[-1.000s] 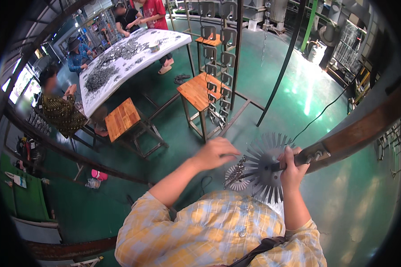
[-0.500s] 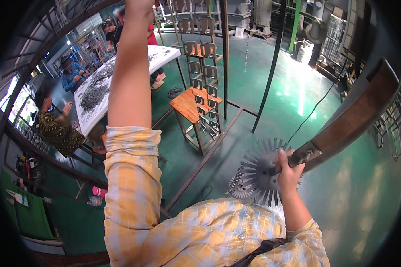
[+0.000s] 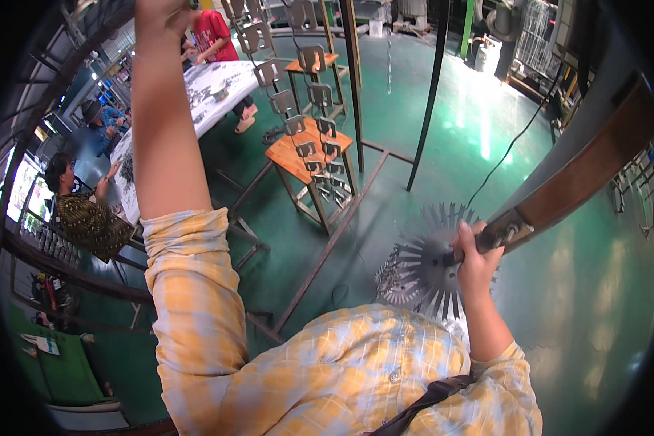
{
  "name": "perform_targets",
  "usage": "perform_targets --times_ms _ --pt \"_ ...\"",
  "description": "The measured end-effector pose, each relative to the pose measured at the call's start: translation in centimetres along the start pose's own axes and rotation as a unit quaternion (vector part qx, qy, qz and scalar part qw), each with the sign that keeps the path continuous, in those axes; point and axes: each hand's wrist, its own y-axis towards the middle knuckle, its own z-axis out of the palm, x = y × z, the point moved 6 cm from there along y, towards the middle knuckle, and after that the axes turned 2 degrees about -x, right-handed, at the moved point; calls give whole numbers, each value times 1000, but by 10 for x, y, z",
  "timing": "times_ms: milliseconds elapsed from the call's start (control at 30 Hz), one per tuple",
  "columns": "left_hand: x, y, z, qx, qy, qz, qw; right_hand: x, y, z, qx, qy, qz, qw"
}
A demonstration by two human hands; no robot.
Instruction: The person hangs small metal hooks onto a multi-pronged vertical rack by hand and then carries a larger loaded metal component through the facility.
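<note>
My left arm reaches straight up, and my left hand (image 3: 163,13) is cut off by the top edge, so its fingers cannot be made out. Just right of it hang two strands of flat metal pieces with cut-outs (image 3: 267,71), linked one below another. Low on the right, my right hand (image 3: 475,265) is closed round a dark metal bar (image 3: 497,231), thumb up. A long brown curved beam (image 3: 578,178) joins this bar at a bolted bracket. Behind that hand is a grey slotted metal disc (image 3: 427,254), with a bunch of small metal parts (image 3: 389,275) beside it.
A wooden stool (image 3: 292,161) stands beneath the strands; another stool (image 3: 320,64) is behind. Dark frame posts (image 3: 432,94) and a floor rail (image 3: 327,251) cross ahead. Several people sit or stand round a white table (image 3: 221,109) at left. A cable (image 3: 512,149) trails over the green floor.
The view has shifted, and my left arm now lies further left. The hanging strands sit further left and spread apart at the top. My right hand keeps its hold on the bar.
</note>
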Motion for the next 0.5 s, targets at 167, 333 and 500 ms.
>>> perform_targets --times_ms 167,333,500 --pt "30 -53 -40 43 79 -28 996 5 -1 6 17 2 -8 1000" --pt "60 -172 16 96 145 -128 976 3 3 1 22 22 -7 999" --pt "106 -280 30 150 85 -212 962 5 2 5 30 30 -12 999"
